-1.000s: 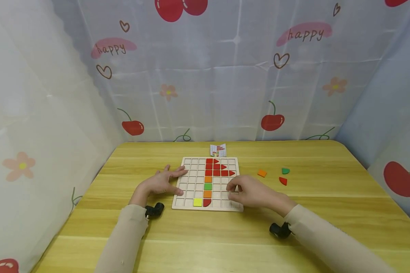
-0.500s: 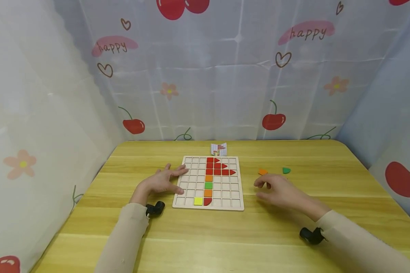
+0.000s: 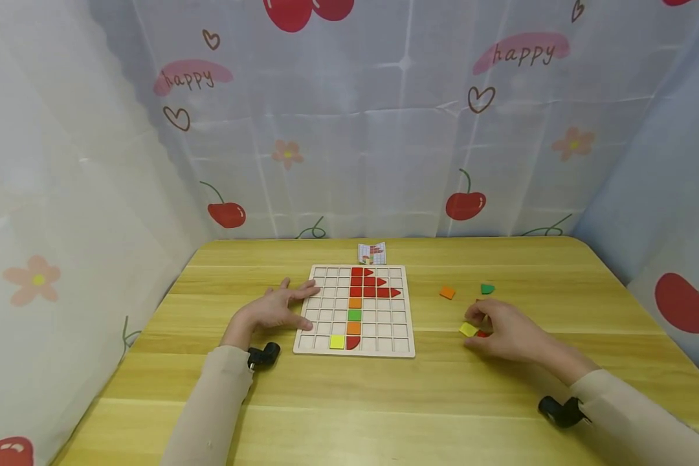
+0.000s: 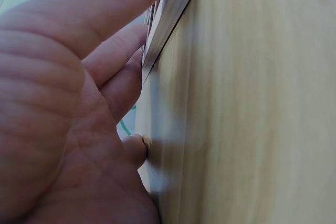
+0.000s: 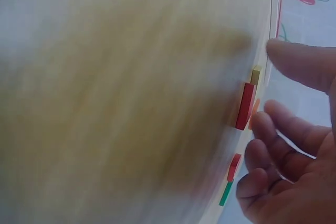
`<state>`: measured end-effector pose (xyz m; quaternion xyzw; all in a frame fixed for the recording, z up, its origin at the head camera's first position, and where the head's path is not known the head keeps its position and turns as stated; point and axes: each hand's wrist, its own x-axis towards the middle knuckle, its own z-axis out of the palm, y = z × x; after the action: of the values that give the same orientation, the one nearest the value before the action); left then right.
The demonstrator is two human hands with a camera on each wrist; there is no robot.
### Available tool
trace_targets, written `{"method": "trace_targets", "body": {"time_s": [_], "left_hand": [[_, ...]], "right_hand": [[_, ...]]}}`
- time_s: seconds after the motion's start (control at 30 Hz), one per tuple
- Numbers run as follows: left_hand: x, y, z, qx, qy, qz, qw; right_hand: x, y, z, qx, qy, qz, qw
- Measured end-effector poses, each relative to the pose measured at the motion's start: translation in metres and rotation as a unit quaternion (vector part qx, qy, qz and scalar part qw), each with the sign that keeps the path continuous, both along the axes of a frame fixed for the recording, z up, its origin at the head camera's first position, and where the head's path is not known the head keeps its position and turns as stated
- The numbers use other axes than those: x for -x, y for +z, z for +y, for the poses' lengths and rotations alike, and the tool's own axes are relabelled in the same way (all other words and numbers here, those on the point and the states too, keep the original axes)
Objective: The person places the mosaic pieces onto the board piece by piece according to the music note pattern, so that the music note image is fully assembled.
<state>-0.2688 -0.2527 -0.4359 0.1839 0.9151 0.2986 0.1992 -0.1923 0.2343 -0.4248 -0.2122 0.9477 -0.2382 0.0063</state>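
Note:
My left hand [image 3: 274,309] rests, fingers spread, on the left edge of a wooden grid board [image 3: 384,323]. In the left wrist view its fingertips meet the side of the board [image 4: 176,17]. Right of the board, my right hand [image 3: 503,331] is over a yellow piece [image 3: 468,329] and a red piece [image 3: 482,334], which it partly covers. The right wrist view has the thumb and fingers apart, with the red piece [image 5: 245,106] and yellow piece [image 5: 256,75] on the tabletop beyond them. Another red piece [image 5: 234,167] lies near the fingers.
Red, orange, green and yellow pieces fill some board cells, including a yellow square [image 3: 337,342] in the bottom row. A pattern card [image 3: 372,253] stands behind the board. An orange square [image 3: 447,293] and a green piece [image 3: 487,288] lie to the right.
My right hand has moved from the board's right side across the table to the loose pieces on the right. My left hand stays on the board's edge.

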Motion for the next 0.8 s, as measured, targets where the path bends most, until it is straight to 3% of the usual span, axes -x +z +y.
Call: {"method": "trace_targets", "body": {"time_s": [0.27,0.8], "left_hand": [[-0.0002,-0.0017,0.0003,0.003,0.003,0.001,1.0000],[-0.0018,0.0005,0.0021,-0.005,0.003,0.004,1.0000]], "right_hand": [[0.0024,-0.0066,-0.0001,-0.008,0.002,0.003,1.0000],[0.0040,-0.0046,-0.0080,-0.021,0.000,-0.009,0.9997]]}}
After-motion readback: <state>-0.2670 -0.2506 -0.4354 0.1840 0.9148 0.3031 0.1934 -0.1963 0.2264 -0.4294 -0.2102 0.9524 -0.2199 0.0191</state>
